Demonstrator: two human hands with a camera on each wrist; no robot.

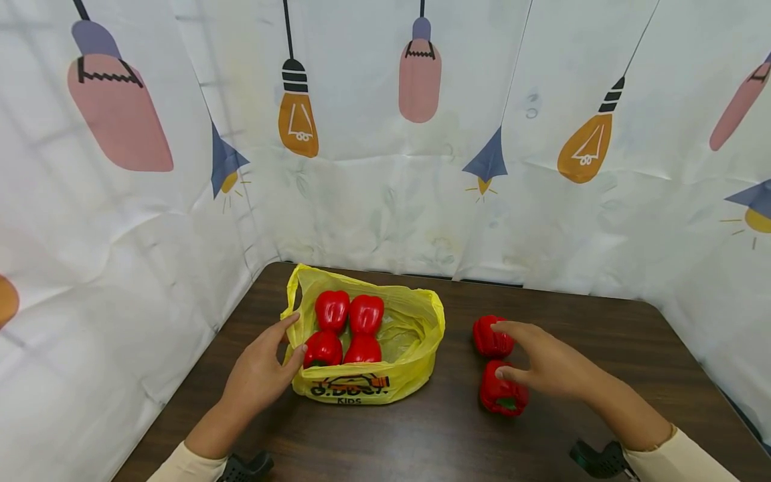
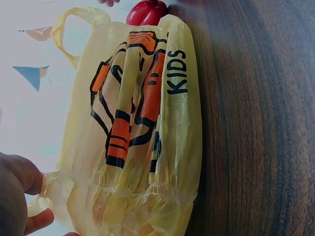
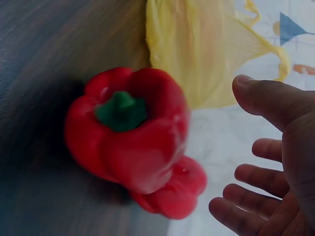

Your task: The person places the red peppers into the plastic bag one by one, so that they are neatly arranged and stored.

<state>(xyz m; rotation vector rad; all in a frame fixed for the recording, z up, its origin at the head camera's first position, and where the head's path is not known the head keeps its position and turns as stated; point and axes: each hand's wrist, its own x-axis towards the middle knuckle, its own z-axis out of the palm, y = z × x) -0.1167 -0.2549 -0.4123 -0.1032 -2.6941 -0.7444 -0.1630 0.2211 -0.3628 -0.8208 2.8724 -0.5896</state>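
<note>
A yellow plastic bag (image 1: 412, 378), printed with a cartoon and the word KIDS, stands with its mouth spread wide. Several red bell peppers (image 1: 366, 314) lie inside, toward its left end. My left hand (image 1: 259, 368) holds the bag's left edge between thumb and fingers; in the left wrist view the bag's film (image 2: 54, 189) runs between them. To the right of the bag, two more bell peppers lie on the table, a far one (image 1: 492, 337) and a near one (image 1: 504, 389) showing its green stem end. Over them hovers my right hand (image 1: 551, 361), fingers spread and apart from them in the right wrist view.
The dark wooden table (image 1: 385, 442) carries the bag and the peppers. A white curtain (image 1: 373, 214) with printed lamps hangs along its back and sides. The bag's right rim faces the two loose peppers across a strip of tabletop.
</note>
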